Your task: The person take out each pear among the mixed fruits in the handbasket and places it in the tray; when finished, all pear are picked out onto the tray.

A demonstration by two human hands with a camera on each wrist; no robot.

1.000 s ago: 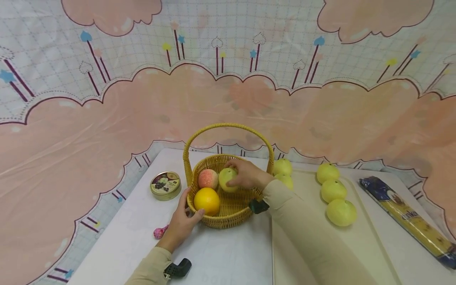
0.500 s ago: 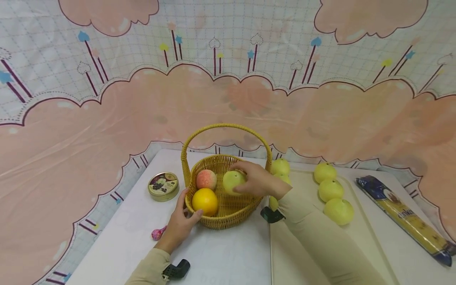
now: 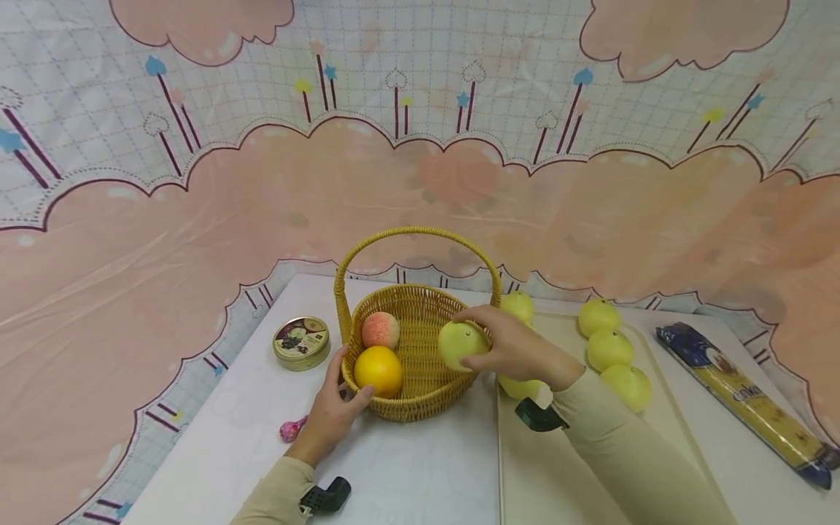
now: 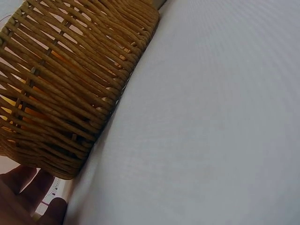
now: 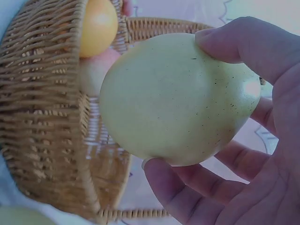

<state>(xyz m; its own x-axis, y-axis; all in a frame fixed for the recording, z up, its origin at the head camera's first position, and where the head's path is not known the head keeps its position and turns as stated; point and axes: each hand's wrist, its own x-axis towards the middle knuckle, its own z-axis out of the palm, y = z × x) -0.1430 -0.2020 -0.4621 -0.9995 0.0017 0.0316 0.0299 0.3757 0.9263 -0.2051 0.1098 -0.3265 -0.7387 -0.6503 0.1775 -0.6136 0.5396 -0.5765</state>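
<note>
My left hand (image 3: pixel 337 415) grips the left rim of a yellow wicker basket (image 3: pixel 420 408), thumb over the edge and fingers along the outside. Inside at the left lie an orange (image 3: pixel 378 371) and a pink peach (image 3: pixel 380 331). My right hand (image 3: pixel 518 346) holds a round yellow-green fruit (image 3: pixel 461 346) over the basket's right rim. In the right wrist view, thumb and fingers curl round this smooth, speckled fruit (image 5: pixel 173 101). The left wrist view has the basket's woven side (image 4: pixel 70 84), with fingers (image 4: pixel 35 187) under its lower left corner.
A cream tray (image 3: pixel 545 467) at the right bears more yellow-green fruits (image 3: pixel 610 351), some partly behind my right arm. Beyond it lies a long blue-and-yellow packet (image 3: pixel 748 401). Left of the basket are a round tin (image 3: pixel 301 343) and a pink wrapped lollipop (image 3: pixel 292 428). A patterned cloth (image 3: pixel 420 175) hangs behind.
My right hand has carried the yellow-green fruit from the middle of the basket rightward to its right rim. The left hand keeps its grip on the basket.
</note>
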